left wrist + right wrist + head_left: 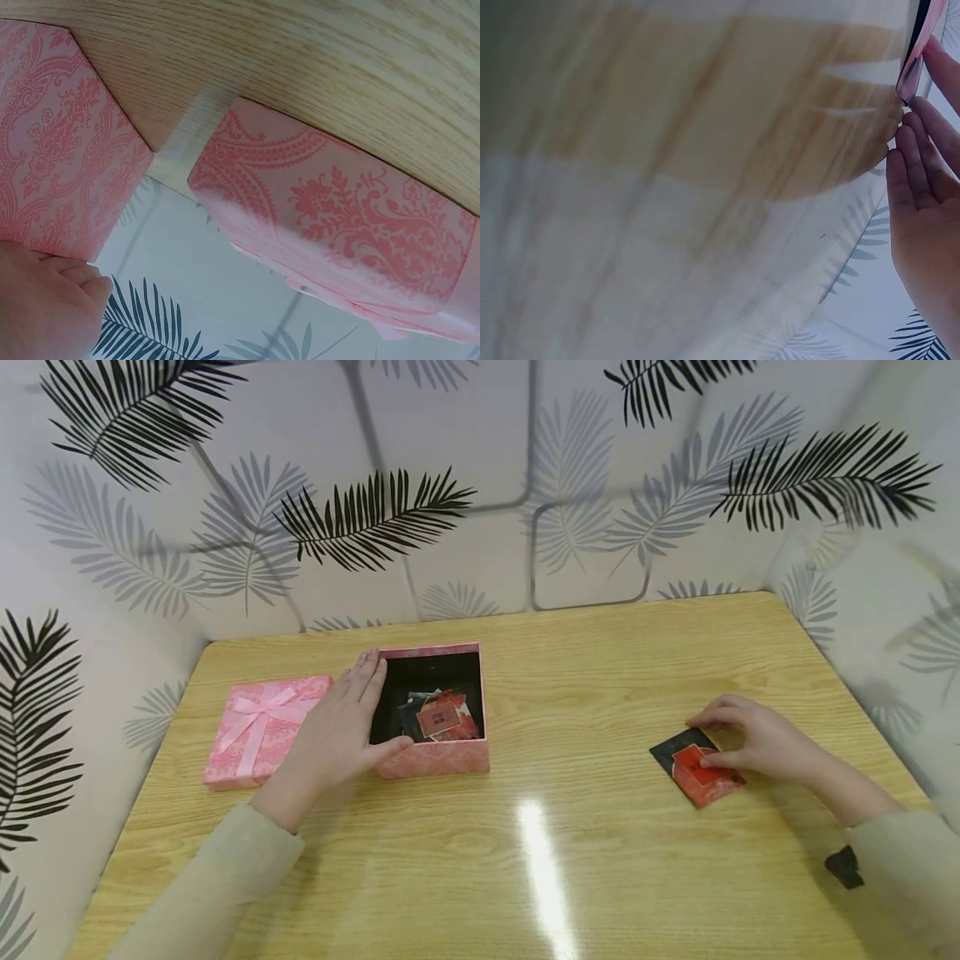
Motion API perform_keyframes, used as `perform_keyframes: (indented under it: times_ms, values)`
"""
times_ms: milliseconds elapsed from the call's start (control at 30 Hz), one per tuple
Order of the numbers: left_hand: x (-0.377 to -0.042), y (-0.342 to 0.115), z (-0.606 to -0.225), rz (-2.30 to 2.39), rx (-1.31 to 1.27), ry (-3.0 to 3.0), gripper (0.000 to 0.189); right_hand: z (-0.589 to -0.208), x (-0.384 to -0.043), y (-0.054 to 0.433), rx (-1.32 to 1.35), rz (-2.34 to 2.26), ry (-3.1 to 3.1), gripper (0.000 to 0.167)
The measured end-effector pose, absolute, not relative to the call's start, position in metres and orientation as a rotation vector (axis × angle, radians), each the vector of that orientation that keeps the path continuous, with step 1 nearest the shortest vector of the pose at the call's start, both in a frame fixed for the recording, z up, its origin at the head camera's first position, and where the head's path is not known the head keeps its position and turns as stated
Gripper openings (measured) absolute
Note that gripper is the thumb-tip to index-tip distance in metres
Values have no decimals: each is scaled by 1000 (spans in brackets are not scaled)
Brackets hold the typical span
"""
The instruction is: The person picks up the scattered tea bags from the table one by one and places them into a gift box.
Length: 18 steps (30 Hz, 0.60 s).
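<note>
A pink patterned gift box (431, 759) with a black inside stands lidless on the wooden table. Several small black and red packets (438, 717) lie in a heap at its bottom. My left hand (341, 724) rests along the box's left wall, fingers straight over the rim and thumb at the near corner. On the right half of the table, my right hand (753, 739) pinches a flat black and red packet (701, 783), thumb on its face and fingers at its far edge. In the right wrist view this packet (915, 64) shows edge-on between thumb and fingers.
Left of the box lies its pink lid (255, 731) with a ribbon bow, partly behind my left forearm. A small black scrap (845, 867) lies by the right sleeve. The table (585, 693) meets a leaf-patterned wall covering (495, 552) at its back edge.
</note>
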<state>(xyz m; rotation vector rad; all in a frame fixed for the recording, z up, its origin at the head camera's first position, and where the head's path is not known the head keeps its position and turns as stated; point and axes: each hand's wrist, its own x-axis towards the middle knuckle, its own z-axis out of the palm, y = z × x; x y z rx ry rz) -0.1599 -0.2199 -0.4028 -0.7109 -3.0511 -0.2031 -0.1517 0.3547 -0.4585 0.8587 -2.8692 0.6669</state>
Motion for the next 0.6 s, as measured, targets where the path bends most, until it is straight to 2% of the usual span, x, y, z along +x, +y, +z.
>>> perform_keyframes:
  times_ms: [200, 400, 600]
  values:
    - [-160, -220, -403, -208, -706, -3054, 112, -459, -152, 353, 874, 660, -2849, 42]
    - [-160, -220, -403, -205, -703, -3057, 112, -458, -152, 352, 871, 659, -2851, 47]
    - [-160, -219, -403, -206, -705, -3054, 113, -460, -154, 352, 877, 620, -2829, 43]
